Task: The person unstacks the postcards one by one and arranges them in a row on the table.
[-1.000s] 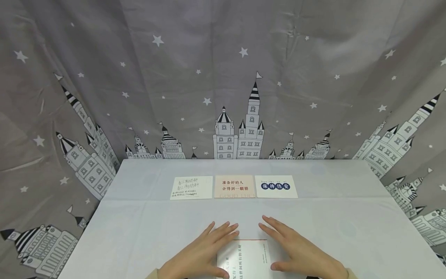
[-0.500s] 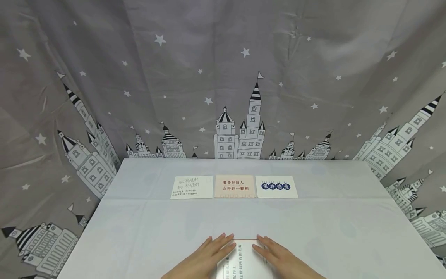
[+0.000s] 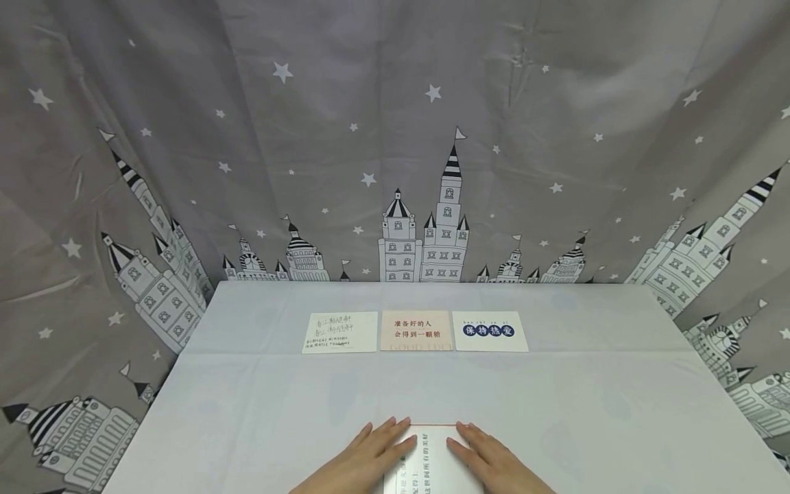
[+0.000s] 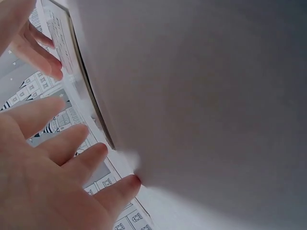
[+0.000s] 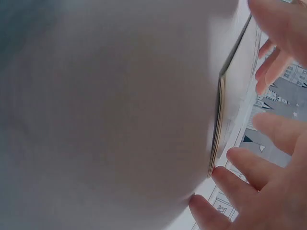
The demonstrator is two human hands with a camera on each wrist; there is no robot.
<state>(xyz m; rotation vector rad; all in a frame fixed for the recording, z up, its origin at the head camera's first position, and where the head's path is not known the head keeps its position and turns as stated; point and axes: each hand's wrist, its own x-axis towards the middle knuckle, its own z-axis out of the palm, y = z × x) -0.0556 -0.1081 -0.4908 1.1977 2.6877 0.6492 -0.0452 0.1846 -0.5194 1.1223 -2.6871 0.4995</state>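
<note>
The person's left hand [image 3: 370,454] lies at the left side of a stack of thin white rectangular paper cards [image 3: 439,456], its fingers extended and spread apart rather than curled around anything. The right hand [image 3: 490,461] mirrors it on the right side, fingers likewise long and separated, its fingertips near the far right corner. The stack lies flat at the near middle of the table [image 3: 586,405], which is covered in white cloth; its top card bears vertical dark characters and a thin red line along the far edge, and both wrist views show several layers at its side. How firmly the fingertips touch it is hard to tell. Farther off, three cards lie in a row: a white card with handwritten dark lines [image 3: 339,334] on the left, a pale peach card with red characters [image 3: 416,329] in the middle, and a white card with four blue discs [image 3: 490,341] on the right. Beyond the table's far edge hangs a grey fabric curtain printed with white stars and castles [image 3: 308,123].
</note>
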